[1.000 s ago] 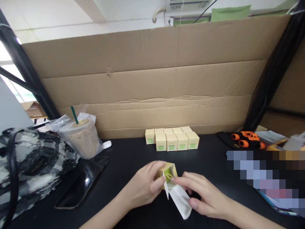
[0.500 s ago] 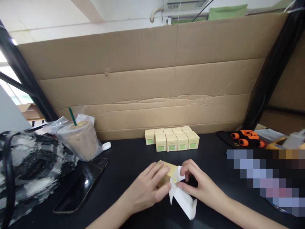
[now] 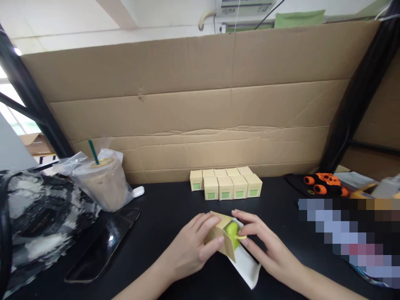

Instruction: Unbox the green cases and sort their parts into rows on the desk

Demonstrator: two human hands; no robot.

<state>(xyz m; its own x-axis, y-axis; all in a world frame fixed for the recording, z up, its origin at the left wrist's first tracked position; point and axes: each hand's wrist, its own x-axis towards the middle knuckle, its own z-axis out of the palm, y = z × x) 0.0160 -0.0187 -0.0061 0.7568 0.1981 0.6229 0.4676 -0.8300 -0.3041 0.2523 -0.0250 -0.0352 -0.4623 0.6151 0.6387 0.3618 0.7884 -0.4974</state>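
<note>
My left hand (image 3: 193, 246) grips a small tan cardboard box (image 3: 218, 235) lying on its side on the black table (image 3: 162, 208). Its open end faces right, and a lime-green round item (image 3: 231, 229) with a yellow loop sits in the mouth. My right hand (image 3: 262, 246) pinches that yellow loop at the box opening. A white folded paper (image 3: 248, 266) lies under the box and my right hand.
Several closed tan boxes with green labels (image 3: 229, 183) stand in rows by the cardboard wall (image 3: 200, 112). An iced drink in a plastic bag (image 3: 101, 183), a dark phone (image 3: 103, 246) and a patterned bag (image 3: 40, 225) are at left. An orange toy car (image 3: 325, 183) is at right.
The box has been turned onto its side and the green item now shows in its open end. The white paper has dropped flat beneath my right hand.
</note>
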